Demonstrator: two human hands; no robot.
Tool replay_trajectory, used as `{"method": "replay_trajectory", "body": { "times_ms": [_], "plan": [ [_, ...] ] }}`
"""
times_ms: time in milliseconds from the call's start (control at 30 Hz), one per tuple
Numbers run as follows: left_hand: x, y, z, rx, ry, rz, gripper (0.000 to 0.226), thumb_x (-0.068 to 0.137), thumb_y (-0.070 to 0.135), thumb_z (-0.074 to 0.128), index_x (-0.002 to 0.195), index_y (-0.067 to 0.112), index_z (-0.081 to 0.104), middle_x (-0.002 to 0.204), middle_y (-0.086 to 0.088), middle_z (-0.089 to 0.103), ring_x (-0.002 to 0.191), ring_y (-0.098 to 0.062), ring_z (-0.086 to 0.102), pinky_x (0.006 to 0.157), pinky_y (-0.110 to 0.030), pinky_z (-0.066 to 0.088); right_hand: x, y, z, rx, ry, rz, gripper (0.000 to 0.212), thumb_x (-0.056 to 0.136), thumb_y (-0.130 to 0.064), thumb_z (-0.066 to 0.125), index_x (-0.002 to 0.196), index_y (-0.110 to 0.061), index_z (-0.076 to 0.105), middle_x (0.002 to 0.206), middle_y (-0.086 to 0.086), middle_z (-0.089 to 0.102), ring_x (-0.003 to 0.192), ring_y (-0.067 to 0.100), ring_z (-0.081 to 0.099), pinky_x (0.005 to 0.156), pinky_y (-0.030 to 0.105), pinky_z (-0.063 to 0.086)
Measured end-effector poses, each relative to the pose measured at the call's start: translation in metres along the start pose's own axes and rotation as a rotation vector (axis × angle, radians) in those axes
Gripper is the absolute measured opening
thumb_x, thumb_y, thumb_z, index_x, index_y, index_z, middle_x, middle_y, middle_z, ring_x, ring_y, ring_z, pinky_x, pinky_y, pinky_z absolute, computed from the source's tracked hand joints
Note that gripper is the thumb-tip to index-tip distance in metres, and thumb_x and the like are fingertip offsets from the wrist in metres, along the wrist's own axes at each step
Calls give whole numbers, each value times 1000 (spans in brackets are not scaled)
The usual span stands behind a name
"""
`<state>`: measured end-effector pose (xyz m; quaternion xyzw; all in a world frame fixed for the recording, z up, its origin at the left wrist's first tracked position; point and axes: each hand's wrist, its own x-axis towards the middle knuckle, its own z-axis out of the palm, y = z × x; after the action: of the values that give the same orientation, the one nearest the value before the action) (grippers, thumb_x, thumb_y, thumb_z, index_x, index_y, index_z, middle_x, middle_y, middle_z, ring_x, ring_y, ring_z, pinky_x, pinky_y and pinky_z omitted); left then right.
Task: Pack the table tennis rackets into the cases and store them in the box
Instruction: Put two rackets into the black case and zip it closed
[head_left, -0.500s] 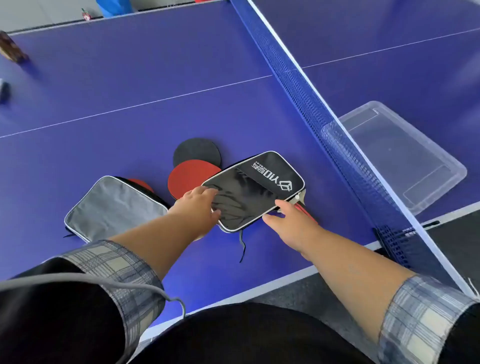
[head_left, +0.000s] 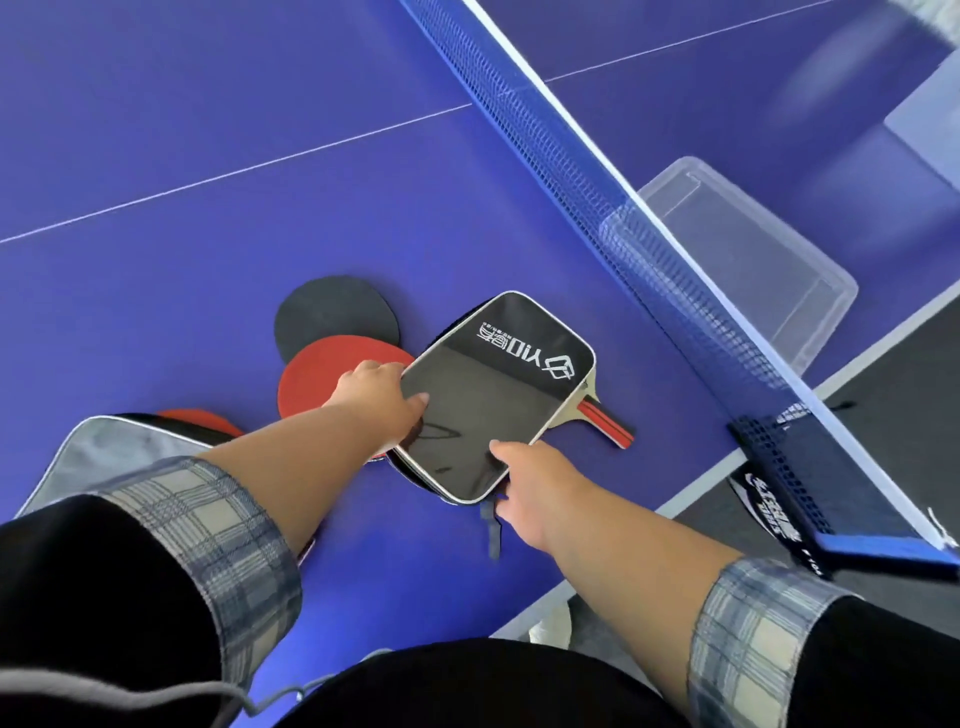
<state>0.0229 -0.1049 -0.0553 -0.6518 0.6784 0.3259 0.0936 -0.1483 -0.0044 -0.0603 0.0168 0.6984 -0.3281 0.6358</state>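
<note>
A black racket case with white lettering lies near the table's front edge, a racket handle sticking out of its right side. My left hand holds the case's left edge, thumb on top. My right hand grips its near corner by the zipper pull. To the left lie a red racket and a black-faced racket. A second case, open with its grey lining up, sits at the far left with a red racket partly inside.
The blue net runs diagonally to the right of the case. Beyond it stands a clear plastic box, empty. The net clamp juts over the table's edge at the right. Dark floor lies below.
The case's top flap has come down flatter over the racket. My right hand has slid from the case's right side to its near corner at the zipper. The camera moved closer.
</note>
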Motion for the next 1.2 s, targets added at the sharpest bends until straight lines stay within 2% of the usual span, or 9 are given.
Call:
{"method": "replay_trajectory", "body": {
  "times_ms": [100,333,500,633,733,833,1033,1100,1200],
  "plan": [
    [-13,2,9,-138,-2,-30,44,94,46,52,131,22,51,128,-7,48,109,-33,54,92,-47,49,14,8,2,31,54,-46,62,65,-28,77,125,-20,60,117,3,72,105,26,69,96,45,56],
    [-84,-5,31,-240,70,-112,42,96,39,57,132,21,47,126,-9,49,101,-31,56,85,-36,46,-11,-4,-17,-195,7,-157,62,77,-29,72,135,-22,51,117,2,67,102,25,66,90,41,56],
    [-135,-3,47,-443,88,-248,43,86,20,58,128,25,50,113,-6,63,91,-28,65,72,-37,54,-33,0,-32,-282,-103,-144,36,91,-20,66,124,-21,53,109,6,68,91,23,68,66,31,52],
    [-162,0,58,-565,130,-358,50,83,10,51,127,32,48,90,-3,64,62,-19,57,49,-25,45,-43,32,-42,-357,-211,-30,41,83,-20,73,120,-12,57,107,10,71,91,26,70,78,37,57],
    [-175,-4,63,-568,154,-423,47,75,6,48,113,34,54,92,-8,62,72,-30,65,54,-39,60,-53,42,-56,-371,-301,89,25,91,-15,70,114,-8,64,106,11,74,93,27,71,85,39,57],
    [-184,-8,69,-516,192,-377,38,76,3,41,96,32,55,93,-6,63,84,-29,64,65,-39,58,-50,38,-73,-358,-314,68,19,92,-22,71,108,-12,67,107,8,74,105,29,70,101,49,50],
    [-183,-20,52,-428,127,-274,42,77,-9,39,93,25,58,92,-7,65,83,-25,57,62,-27,45,-40,-10,-94,-118,-198,-170,16,90,-31,73,100,-20,70,88,9,80,90,32,76,88,55,59],
    [-178,-28,39,-387,92,-227,45,77,-8,35,87,28,59,89,-8,69,80,-25,63,64,-29,48,-35,-22,-99,-226,-215,-292,16,93,-32,70,94,-16,68,95,10,79,94,31,75,92,54,57],
    [-167,-33,23,-321,83,-142,46,78,-7,36,85,31,62,85,-5,70,73,-19,61,59,-25,45,-38,-23,-94,-430,-322,-336,33,93,-33,71,118,-12,67,110,13,77,99,33,75,91,52,58]
  ]
}}
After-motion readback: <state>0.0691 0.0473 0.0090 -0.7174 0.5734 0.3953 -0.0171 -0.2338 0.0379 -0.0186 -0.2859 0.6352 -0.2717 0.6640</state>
